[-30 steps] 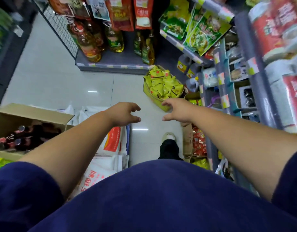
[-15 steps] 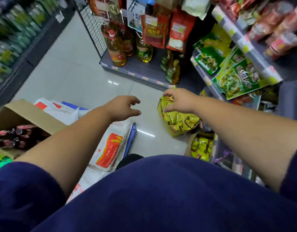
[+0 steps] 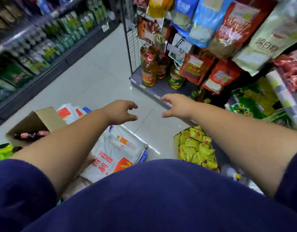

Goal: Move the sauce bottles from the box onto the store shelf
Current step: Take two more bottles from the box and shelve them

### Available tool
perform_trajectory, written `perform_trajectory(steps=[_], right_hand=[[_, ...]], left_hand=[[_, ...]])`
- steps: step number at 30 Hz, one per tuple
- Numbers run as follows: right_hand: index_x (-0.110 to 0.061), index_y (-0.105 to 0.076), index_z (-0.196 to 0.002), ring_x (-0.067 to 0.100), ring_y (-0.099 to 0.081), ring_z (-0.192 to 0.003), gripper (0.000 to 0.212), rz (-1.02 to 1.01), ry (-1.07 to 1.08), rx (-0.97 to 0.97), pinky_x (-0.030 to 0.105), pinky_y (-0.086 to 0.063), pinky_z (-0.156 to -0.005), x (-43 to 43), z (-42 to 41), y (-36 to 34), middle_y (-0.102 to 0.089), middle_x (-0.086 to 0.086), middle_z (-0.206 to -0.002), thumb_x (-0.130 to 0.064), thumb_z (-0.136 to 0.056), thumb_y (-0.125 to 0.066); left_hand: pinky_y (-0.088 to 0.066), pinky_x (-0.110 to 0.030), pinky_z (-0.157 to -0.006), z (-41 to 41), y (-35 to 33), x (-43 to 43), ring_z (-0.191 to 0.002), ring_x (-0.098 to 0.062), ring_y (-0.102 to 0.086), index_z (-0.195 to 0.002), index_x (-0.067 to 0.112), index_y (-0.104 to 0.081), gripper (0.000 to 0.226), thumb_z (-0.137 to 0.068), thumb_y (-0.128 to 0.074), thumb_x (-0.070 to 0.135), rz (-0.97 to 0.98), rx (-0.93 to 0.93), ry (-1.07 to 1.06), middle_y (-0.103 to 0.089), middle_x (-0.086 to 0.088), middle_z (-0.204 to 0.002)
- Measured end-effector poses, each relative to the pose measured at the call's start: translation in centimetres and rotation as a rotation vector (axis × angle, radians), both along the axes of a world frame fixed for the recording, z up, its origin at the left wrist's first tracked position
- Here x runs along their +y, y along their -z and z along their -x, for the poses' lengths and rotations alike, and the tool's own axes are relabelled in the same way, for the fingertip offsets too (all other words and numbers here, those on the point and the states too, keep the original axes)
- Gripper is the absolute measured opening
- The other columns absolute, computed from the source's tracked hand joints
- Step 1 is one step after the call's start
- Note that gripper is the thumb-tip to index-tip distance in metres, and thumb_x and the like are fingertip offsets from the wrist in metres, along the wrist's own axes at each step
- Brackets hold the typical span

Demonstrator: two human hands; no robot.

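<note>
A cardboard box [image 3: 44, 117] stands on the floor at the lower left with its flap up. Dark sauce bottles [image 3: 31, 135] with red labels lie inside it, partly hidden by my left forearm. My left hand [image 3: 121, 112] hovers over the floor tiles with fingers loosely curled and holds nothing. My right hand [image 3: 177, 106] hangs level with it to the right, also loosely curled and holding nothing. Between the two hands is a gap. The store shelf [image 3: 161, 94] with oil bottles lies just beyond my right hand.
White rice sacks [image 3: 117, 151] lie on the floor under my left arm. A box of yellow packets [image 3: 196, 148] sits under my right arm. Hanging bags [image 3: 228, 30] fill the right racks. A shelf of green bottles [image 3: 44, 44] lines the left aisle.
The view has swung up and leftward, so the box, sacks and yellow packets slid down the frame. Both hands stay raised and hold nothing, keeping about the same gap.
</note>
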State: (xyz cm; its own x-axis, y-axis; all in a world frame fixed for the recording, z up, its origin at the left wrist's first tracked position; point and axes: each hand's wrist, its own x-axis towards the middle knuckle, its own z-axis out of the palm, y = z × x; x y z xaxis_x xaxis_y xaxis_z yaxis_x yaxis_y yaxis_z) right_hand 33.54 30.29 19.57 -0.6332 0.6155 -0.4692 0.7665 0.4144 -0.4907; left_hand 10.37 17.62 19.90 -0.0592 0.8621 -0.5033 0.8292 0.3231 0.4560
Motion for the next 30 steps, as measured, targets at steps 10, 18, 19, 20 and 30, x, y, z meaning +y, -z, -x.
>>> perform_trajectory(steps=[10, 18, 19, 20, 30], right_hand=[[-0.027, -0.048, -0.144, 0.020, -0.055, -0.126, 0.076, 0.031, -0.431, -0.041, 0.029, -0.046, -0.093, 5.1, 16.3, 1.2, -0.051, 0.001, -0.147, -0.043, -0.077, -0.082], [-0.022, -0.050, -0.142, 0.020, -0.056, -0.123, 0.072, 0.058, -0.945, -0.037, 0.026, -0.042, -0.090, 5.5, 31.7, 2.0, -0.053, 0.001, -0.145, -0.035, -0.079, -0.082], [-0.022, -0.050, -0.142, 0.021, -0.056, -0.123, 0.072, 0.056, -1.015, -0.038, 0.026, -0.042, -0.091, 5.3, 33.1, 1.8, -0.053, 0.001, -0.144, -0.035, -0.079, -0.082], [-0.021, -0.050, -0.142, 0.021, -0.055, -0.125, 0.072, 0.046, -1.084, -0.038, 0.026, -0.042, -0.092, 5.1, 34.3, 1.6, -0.053, 0.002, -0.144, -0.034, -0.079, -0.082], [-0.019, -0.047, -0.145, 0.022, -0.052, -0.128, 0.074, 0.070, -1.497, -0.005, 0.032, -0.044, -0.100, -2.5, 38.3, 1.1, -0.051, 0.004, -0.146, -0.035, -0.081, -0.081]], left_hand=[[-0.044, -0.030, -0.097, 8.9, 0.9, -2.5, -0.117, -0.016, -0.059, -0.138, 0.023, -0.054, 0.054, -0.088, -0.068, 0.042, -0.022, -0.010, -0.390, -0.059, 0.002, -0.136], [-0.044, -0.032, -0.100, 12.2, 1.2, -6.9, -0.116, -0.019, -0.058, -0.138, 0.022, -0.054, 0.058, -0.086, -0.070, 0.042, -0.004, -0.004, -0.968, -0.059, -0.003, -0.136], [-0.044, -0.030, -0.098, 11.7, 1.2, -7.3, -0.114, -0.019, -0.059, -0.138, 0.021, -0.055, 0.058, -0.086, -0.071, 0.041, -0.002, -0.007, -1.043, -0.059, -0.004, -0.135], [-0.043, -0.028, -0.096, 11.2, 1.2, -7.6, -0.111, -0.019, -0.059, -0.138, 0.021, -0.056, 0.058, -0.085, -0.072, 0.041, 0.005, -0.008, -1.107, -0.060, -0.005, -0.133], [-0.045, -0.032, -0.096, 5.8, 0.5, -13.2, -0.115, -0.022, -0.059, -0.138, 0.019, -0.056, 0.058, -0.087, -0.072, 0.041, -0.004, -0.003, -1.516, -0.061, -0.007, -0.133]])
